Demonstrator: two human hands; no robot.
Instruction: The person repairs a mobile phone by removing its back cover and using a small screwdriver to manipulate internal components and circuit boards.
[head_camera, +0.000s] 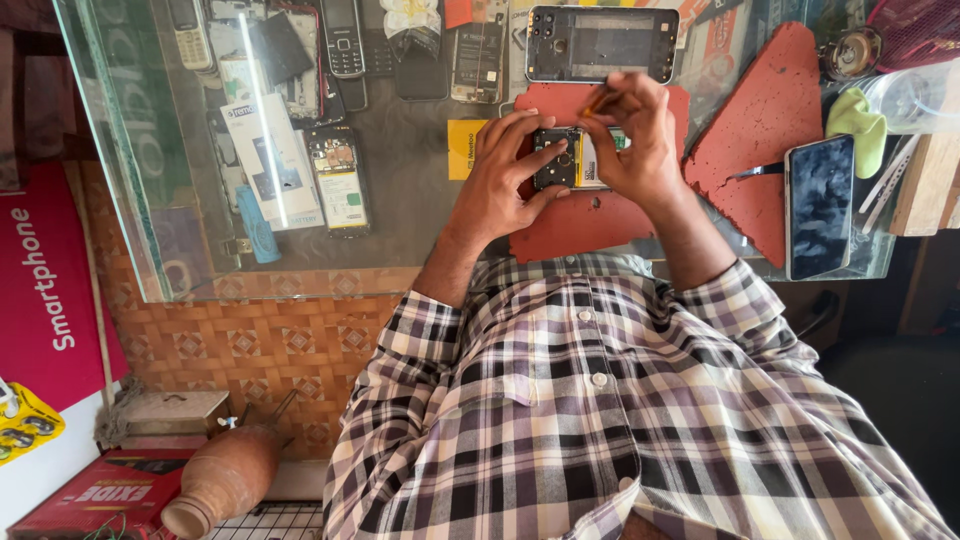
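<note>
Nearest the camera is the person's plaid shirt (600, 420) in purple, black and white checks, its cuffs rolled back from both forearms. Below and to the side, on the patterned floor, lie a brown clay pot (222, 478) on its side and a small metal box (172, 410).

Past the shirt, both hands meet over a glass table (400, 200). The left hand (505, 175) is curled around the lower end of an opened smartphone (565, 160), fingers and thumb pinching its edges, so it holds the phone steady just above a red foam mat (590, 225). The right hand (640, 140) is closed around the phone's other end and also pinches a thin orange-handled tool (597, 101), probably a small screwdriver, though the tip is hidden behind the fingers. The phone's back is off, showing dark inner parts and a pale battery.

To the right on the table, a second smartphone (820, 205) lies screen up, with tweezers (757, 171) just beside it on another red foam piece (765, 120), and a green cloth (858, 125) farther right.

Beyond the hands rests a grey phone back cover (602, 43) with camera holes. Farther left, beneath the glass, sit several old handsets and phone parts (330, 60), a blue lighter-shaped thing (257, 225) and a white leaflet (270, 160).
</note>
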